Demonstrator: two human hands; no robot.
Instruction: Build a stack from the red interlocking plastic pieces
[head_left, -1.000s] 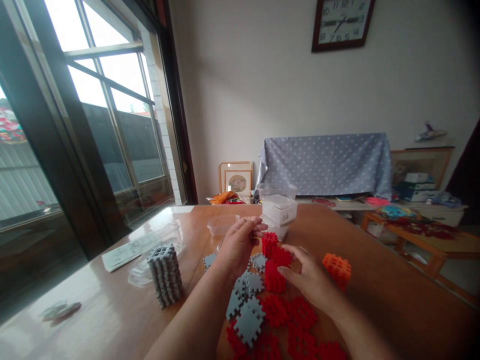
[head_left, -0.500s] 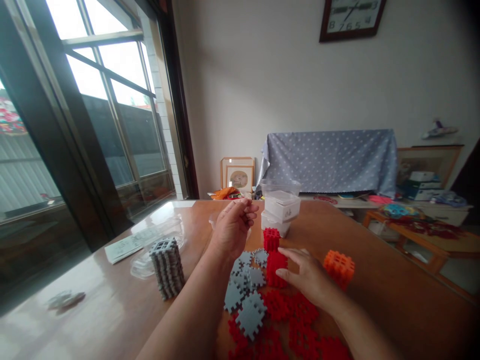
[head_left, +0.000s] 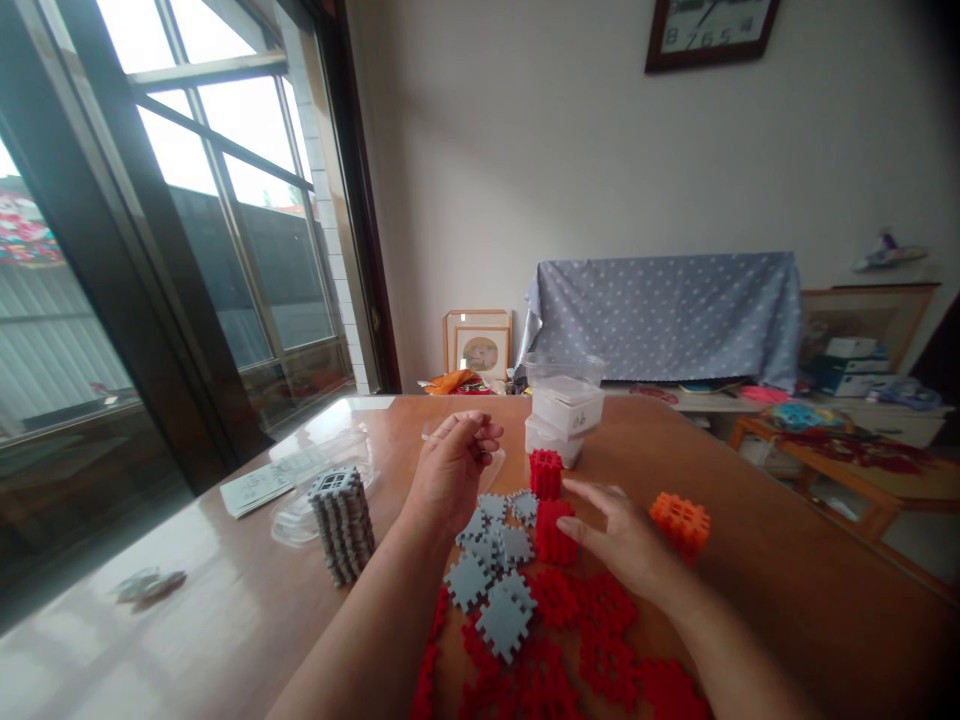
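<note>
My left hand (head_left: 454, 462) is raised above the table, its fingers curled and pinched together. Whatever they may hold is too small or hidden to make out. My right hand (head_left: 621, 535), with thumb and fingers apart, is beside a block of stacked red interlocking tiles (head_left: 553, 534). Its thumb tip lies at the block's right side; whether it touches I cannot tell. Just behind stands a smaller red stack (head_left: 545, 475). Loose grey square tiles with notched edges (head_left: 507, 615) lie between my arms, and loose red tiles (head_left: 606, 655) spread nearer to me.
A tall stack of grey tiles (head_left: 343, 527) stands left of my left forearm, near a clear plastic lid (head_left: 289, 522) and papers (head_left: 251, 488). An orange tile stack (head_left: 680, 525) is on the right. Plastic boxes (head_left: 568, 410) are piled at the back of the table (head_left: 652, 435).
My left hand has moved a little left and down, its fingers still curled. My right hand stays beside the red block with little change. The whole view has shifted slightly.
</note>
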